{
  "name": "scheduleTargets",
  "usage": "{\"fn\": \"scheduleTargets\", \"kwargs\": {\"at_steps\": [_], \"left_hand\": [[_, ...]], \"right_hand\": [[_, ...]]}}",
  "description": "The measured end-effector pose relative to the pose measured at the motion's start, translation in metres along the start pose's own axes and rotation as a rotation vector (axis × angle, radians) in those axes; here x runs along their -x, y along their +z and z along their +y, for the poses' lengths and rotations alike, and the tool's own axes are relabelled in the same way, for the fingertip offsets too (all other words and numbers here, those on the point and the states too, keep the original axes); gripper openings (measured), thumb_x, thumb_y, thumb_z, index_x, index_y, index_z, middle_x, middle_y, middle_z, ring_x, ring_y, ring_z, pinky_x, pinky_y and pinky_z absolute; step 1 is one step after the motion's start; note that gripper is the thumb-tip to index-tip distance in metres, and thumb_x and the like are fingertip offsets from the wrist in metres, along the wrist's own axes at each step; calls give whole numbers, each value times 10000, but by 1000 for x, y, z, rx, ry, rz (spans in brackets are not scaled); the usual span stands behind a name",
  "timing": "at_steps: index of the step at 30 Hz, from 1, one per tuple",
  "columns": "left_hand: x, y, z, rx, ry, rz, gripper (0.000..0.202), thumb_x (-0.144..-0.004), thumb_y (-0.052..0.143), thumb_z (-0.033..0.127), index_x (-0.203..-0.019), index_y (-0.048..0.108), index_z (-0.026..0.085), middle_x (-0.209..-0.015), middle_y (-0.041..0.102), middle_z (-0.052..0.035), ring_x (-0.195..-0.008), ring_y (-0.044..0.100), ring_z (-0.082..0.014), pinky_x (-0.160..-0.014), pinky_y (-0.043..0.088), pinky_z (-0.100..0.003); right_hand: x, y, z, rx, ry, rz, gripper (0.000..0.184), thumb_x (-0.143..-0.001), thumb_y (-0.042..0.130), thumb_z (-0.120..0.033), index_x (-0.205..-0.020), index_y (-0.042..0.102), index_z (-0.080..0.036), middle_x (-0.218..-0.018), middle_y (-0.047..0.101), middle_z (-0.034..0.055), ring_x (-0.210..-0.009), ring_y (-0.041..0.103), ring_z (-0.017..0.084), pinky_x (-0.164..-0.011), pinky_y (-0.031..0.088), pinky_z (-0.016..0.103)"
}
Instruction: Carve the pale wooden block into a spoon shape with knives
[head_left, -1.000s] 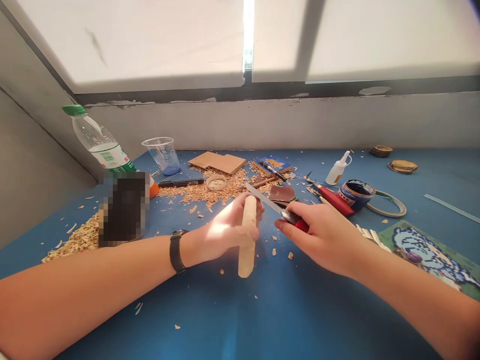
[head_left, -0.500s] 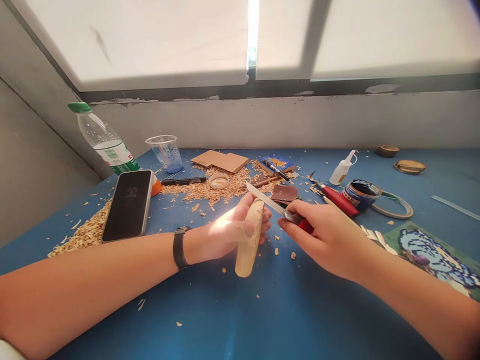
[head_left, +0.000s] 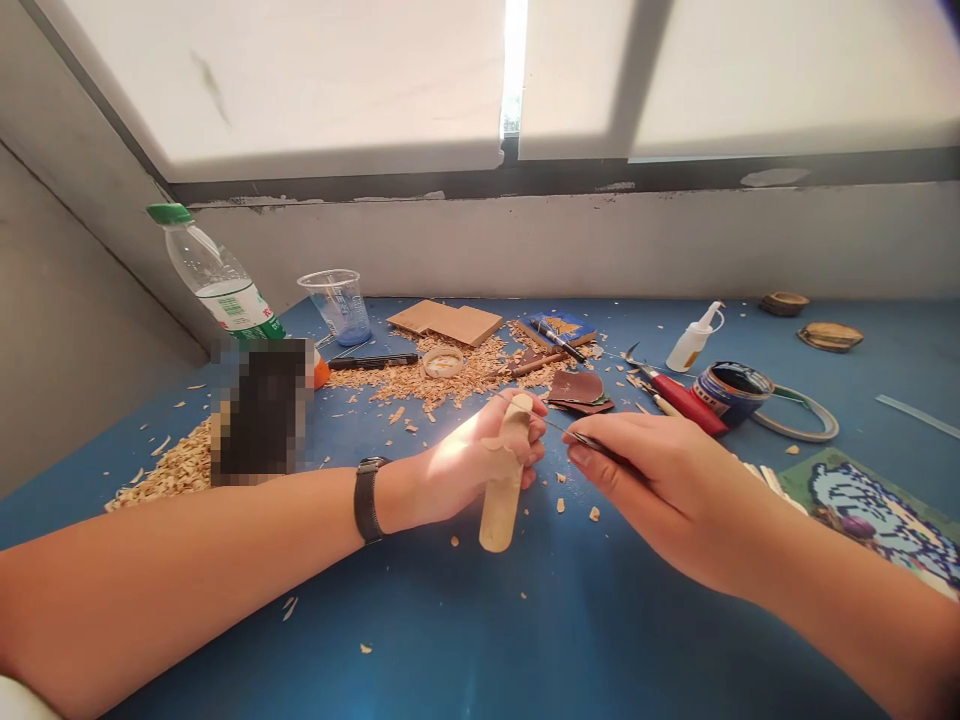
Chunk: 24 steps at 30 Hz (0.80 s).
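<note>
My left hand (head_left: 469,462) is closed round a pale wooden stick (head_left: 504,492), held nearly upright over the blue table (head_left: 525,620). My right hand (head_left: 660,480) grips a red-handled carving knife (head_left: 577,436). Its thin blade lies edge-on and reaches left to the top of the stick. A black watch is on my left wrist. Small wood chips lie on the table just below the stick.
A pile of wood shavings (head_left: 442,375) lies behind my hands, another at the left (head_left: 172,468). A phone (head_left: 262,405), water bottle (head_left: 217,280), plastic cup (head_left: 337,305), wooden boards (head_left: 446,322), glue bottle (head_left: 694,340), dark tin (head_left: 731,392) and a red-handled tool (head_left: 679,395) stand around.
The knife blade has turned from flat to edge-on and dropped against the stick's top. The stick shifted slightly in my left hand. The view drifted a little.
</note>
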<state>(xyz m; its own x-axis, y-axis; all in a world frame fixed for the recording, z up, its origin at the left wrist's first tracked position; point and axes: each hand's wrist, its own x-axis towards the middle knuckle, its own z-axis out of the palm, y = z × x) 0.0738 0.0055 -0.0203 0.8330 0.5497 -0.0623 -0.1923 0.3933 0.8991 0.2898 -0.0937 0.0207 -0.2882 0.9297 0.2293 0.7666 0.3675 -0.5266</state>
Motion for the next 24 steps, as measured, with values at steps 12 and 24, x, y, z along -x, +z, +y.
{"fn": "scheduleTargets", "kwargs": {"at_steps": [12,24], "left_hand": [[-6,0,-4,102,-5,103,863,-466,998,689,-1065,571,237,-986,528,18,-829,518,-132,-726,523,-269],[-8,-10,-13,112,68,85,789,-577,920,763,-1091,630,240,-981,551,-9,-823,533,-153,-704,537,-282]], "right_hand": [[-2,-8,8,65,91,-55,523,-1083,337,-621,-711,418,-263,-635,521,-10,-590,441,164,-571,286,366],[-2,-40,38,288,-4,-91,505,-1072,427,-585,-685,411,-260,-569,508,-13,-555,404,173,-593,243,389]]}}
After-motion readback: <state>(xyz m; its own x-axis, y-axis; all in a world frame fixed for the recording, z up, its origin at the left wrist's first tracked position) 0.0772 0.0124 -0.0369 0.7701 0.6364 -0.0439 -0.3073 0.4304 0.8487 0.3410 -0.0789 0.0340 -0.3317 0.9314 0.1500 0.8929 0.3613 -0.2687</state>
